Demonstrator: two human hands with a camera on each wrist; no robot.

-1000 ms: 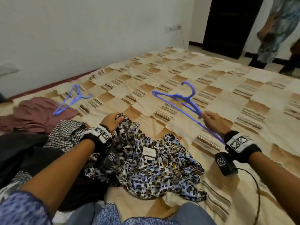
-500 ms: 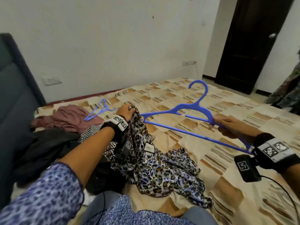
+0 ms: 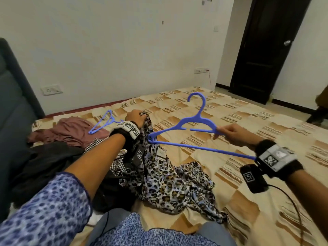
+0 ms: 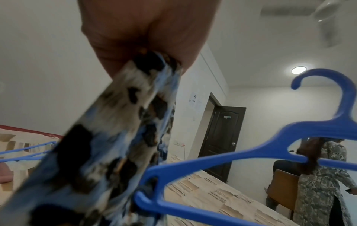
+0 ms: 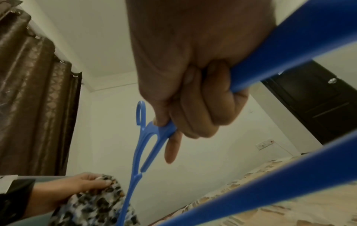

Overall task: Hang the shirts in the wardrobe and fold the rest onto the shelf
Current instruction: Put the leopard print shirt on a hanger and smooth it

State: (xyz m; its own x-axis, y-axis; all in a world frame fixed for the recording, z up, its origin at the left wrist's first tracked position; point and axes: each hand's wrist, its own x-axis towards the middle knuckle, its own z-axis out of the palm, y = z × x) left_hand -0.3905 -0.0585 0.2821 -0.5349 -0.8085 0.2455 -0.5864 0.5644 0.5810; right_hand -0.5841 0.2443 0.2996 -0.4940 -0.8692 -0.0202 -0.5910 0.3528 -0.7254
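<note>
I see the bed (image 3: 230, 121), covered in a beige and brown checked spread, filling most of the head view; I use it as the reference for every position below. On the bed, at the side nearest my body, lies a pile of dark clothing (image 3: 44, 162) with a checked garment (image 3: 94, 144) showing at its edge. Toward the wall side of the bed lies a mauve garment (image 3: 71, 130), and a second blue hanger (image 3: 103, 125) rests on it.

The leopard-print shirt (image 3: 168, 183) lies mostly crumpled on the bed in front of my knees. One edge of it is raised above the bed by my left hand (image 3: 136, 116). The fingers (image 4: 119, 50) of that hand are curled tight and pinch a bunched fold of the shirt fabric.

The blue hanger (image 3: 193, 121) is held clear above the bed, hook uppermost, beside the raised part of the shirt. Its left end is at the shirt fabric; I cannot tell whether it has entered the neck opening. My right hand (image 3: 232, 134) grips the right shoulder bar of the hanger. Its fingers (image 5: 203, 119) are wrapped round the bar, with one finger extended below it.

A dark door (image 3: 266, 50) stands closed beyond the far side of the bed.
</note>
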